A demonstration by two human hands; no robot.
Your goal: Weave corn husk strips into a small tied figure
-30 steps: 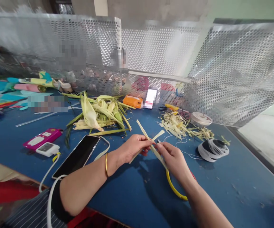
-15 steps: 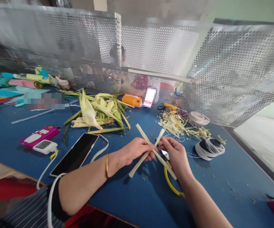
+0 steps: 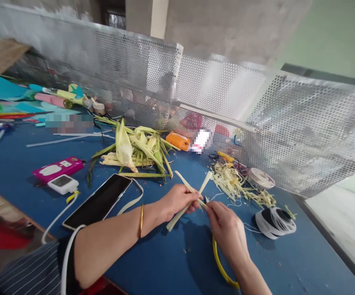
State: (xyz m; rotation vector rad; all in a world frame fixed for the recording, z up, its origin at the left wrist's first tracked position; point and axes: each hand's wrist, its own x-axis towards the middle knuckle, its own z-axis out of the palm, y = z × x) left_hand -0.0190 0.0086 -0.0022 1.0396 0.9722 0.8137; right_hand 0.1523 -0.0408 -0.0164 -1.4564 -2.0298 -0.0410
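Observation:
Two pale corn husk strips (image 3: 206, 183) cross each other in an X above the blue table. My left hand (image 3: 182, 200) pinches them at the crossing between thumb and fingers. My right hand (image 3: 226, 219) is closed around the lower right arm of the X, close to the crossing, and hides that strip's end. Beneath my right hand lie scissors with yellow handles (image 3: 220, 264), their upper part mostly covered. Right of that hand sits a spool of white thread (image 3: 275, 223).
Corn husks (image 3: 124, 143) are heaped at the back centre. Shredded husk scraps (image 3: 228, 180) and a tape roll (image 3: 261, 178) lie back right. A phone (image 3: 99, 200), a magenta device (image 3: 57, 169) and an orange packet (image 3: 178, 140) also lie here. Perforated metal mesh (image 3: 214, 86) borders the back.
My right hand has moved from the upper right of the crossing down onto the lower right strip and closed on it. My left hand keeps its pinch. The camera view has tilted.

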